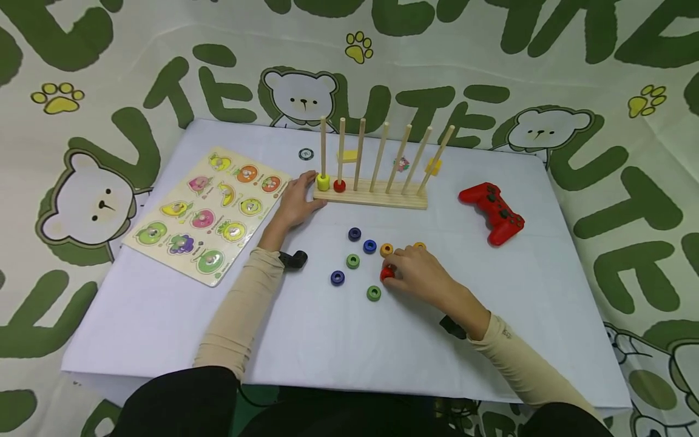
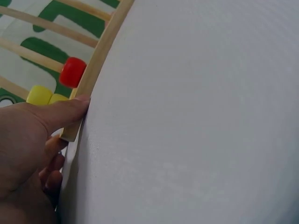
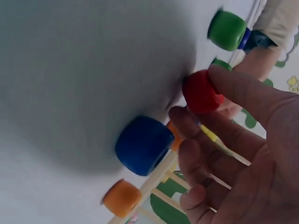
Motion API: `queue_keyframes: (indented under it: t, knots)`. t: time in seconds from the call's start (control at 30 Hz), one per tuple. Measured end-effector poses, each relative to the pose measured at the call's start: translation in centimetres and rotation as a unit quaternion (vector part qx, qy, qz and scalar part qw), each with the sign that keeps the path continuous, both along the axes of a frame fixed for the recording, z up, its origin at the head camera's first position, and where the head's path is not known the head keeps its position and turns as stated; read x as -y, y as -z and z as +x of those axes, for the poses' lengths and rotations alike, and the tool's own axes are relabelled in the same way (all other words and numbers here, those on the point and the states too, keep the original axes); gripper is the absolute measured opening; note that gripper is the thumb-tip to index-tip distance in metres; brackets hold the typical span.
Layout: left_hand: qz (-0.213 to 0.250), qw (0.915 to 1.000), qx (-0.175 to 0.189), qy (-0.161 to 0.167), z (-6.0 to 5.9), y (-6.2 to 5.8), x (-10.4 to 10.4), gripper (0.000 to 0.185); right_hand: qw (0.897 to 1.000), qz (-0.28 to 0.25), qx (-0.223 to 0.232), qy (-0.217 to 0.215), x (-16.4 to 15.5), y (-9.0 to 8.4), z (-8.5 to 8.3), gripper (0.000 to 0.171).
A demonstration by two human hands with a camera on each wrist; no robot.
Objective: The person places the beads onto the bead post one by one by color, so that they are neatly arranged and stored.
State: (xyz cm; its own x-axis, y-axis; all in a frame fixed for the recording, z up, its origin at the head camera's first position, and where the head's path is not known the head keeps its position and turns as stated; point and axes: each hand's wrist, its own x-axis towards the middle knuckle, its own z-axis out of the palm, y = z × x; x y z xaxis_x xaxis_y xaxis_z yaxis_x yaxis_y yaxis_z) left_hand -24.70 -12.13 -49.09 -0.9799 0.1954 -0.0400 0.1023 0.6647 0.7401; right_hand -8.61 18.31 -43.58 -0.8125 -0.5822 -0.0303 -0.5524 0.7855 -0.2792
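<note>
A wooden rack (image 1: 371, 198) with several upright pegs stands at the table's back middle. A yellow ring (image 1: 323, 182) sits on its first peg and a red ring (image 1: 340, 186) on its second. My left hand (image 1: 306, 195) holds the rack's left end, and the thumb (image 2: 65, 112) presses the base's corner (image 2: 91, 74) beside the yellow ring (image 2: 39, 94) and the red ring (image 2: 72, 71). My right hand (image 1: 390, 271) pinches a loose red ring (image 1: 386, 275) on the table; thumb and finger close on this red ring (image 3: 201, 93).
Loose rings lie around the right hand: blue (image 1: 355, 233), blue (image 1: 369, 246), orange (image 1: 386, 249), green (image 1: 352, 261), dark blue (image 1: 337, 278), green (image 1: 374, 293). A red game controller (image 1: 491, 212) lies to the right, and a fruit puzzle board (image 1: 210, 212) to the left.
</note>
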Motion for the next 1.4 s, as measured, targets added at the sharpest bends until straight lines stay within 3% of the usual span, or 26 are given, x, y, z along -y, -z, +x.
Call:
queue_keyframes:
  t: [0.17, 0.3, 0.5, 0.63, 0.83, 1.07, 1.2, 1.4]
  knots:
    - [-0.002, 1.0000, 0.004, -0.002, 0.0, 0.1, 0.2, 0.084, 1.000, -0.025, 0.018, 0.006, 0.7, -0.2, -0.1, 0.020]
    - [-0.004, 1.0000, 0.006, -0.001, 0.0, 0.0, 0.1, 0.083, 0.993, -0.103, 0.051, 0.021, 1.2, -1.2, -0.7, 0.027]
    - [-0.004, 1.0000, 0.004, -0.007, 0.1, -0.2, 0.1, 0.084, 0.958, -0.264, 0.096, 0.057, 2.2, -4.8, -4.3, 0.029]
    - [-0.006, 0.9999, 0.007, -0.007, 0.1, 0.1, 0.2, 0.085, 0.942, -0.313, 0.089, 0.081, 3.7, -7.3, -7.2, 0.036]
    - [-0.004, 0.9999, 0.005, -0.010, 0.3, 0.2, 0.1, 0.084, 0.948, -0.307, -0.009, 0.084, 6.4, -10.0, -11.2, 0.040]
    - [-0.003, 1.0000, 0.002, -0.006, 0.3, 0.1, 0.1, 0.083, 0.941, -0.302, -0.119, 0.099, 8.4, -11.5, -14.3, 0.040]
    - [-0.005, 1.0000, 0.001, -0.007, 0.2, 0.1, 0.2, 0.083, 0.948, -0.268, -0.129, 0.114, 9.1, -11.7, -15.2, 0.042]
    - [-0.005, 1.0000, -0.004, -0.005, 0.1, 0.4, 0.3, 0.083, 0.958, -0.231, -0.108, 0.134, 9.8, -11.8, -15.8, 0.044]
